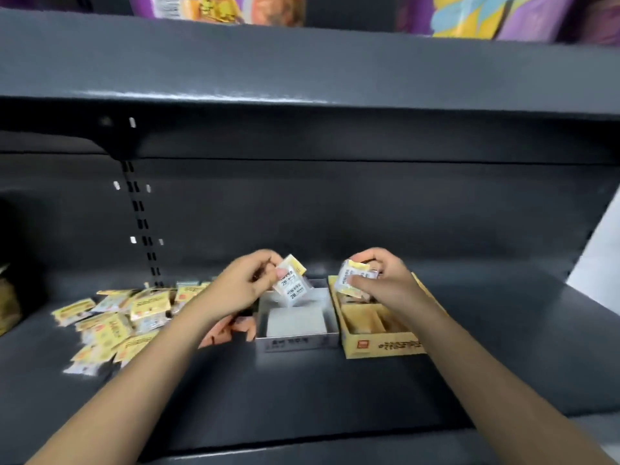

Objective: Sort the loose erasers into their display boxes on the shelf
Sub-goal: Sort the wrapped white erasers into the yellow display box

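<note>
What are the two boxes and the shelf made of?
Grey box: probably cardboard, matte, with thin folded walls and print on the front. Yellow box: looks like printed cardboard too, with inner dividers. Shelf: likely painted metal, dark grey and smooth, with a faint sheen.

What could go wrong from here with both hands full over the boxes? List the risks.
1. The left hand pinches the 2B eraser packs only by a corner above the grey box; they may slip and land askew.
2. The right hand holds a similar pack over the yellow box; the lookalike packs could get mixed.
3. A forearm could sweep the loose pile off the shelf.
</note>
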Available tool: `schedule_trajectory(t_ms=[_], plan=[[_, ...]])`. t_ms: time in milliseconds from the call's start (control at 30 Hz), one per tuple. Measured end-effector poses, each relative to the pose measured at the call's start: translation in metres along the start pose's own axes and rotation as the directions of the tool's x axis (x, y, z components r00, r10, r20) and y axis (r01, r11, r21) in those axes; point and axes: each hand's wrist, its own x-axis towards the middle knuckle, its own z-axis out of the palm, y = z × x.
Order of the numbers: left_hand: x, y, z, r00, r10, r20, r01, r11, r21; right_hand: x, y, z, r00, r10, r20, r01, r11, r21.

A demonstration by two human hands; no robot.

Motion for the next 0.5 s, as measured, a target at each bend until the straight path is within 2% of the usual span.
schedule_trajectory(t_ms=[133, 267, 500], plan=[[0.033, 0.016, 0.033, 0.997, 0.012, 0.076, -0.009, 0.999, -0.038, 0.004, 0.015, -0.033, 0.994, 0.046, -0.097, -0.045, 0.999, 0.020], [0.056, 0.027, 0.057, 0.996, -0.011, 0.089, 0.011, 1.000, -0.002, 0.008, 0.024, -0.051, 0.992, 0.058, -0.113, -0.053, 0.997, 0.048], [0.071, 0.027, 0.084, 0.995, -0.081, -0.062, 0.090, 0.984, 0.156, 0.028, 0.039, -0.064, 0.987, 0.072, -0.147, -0.073, 0.997, -0.006]])
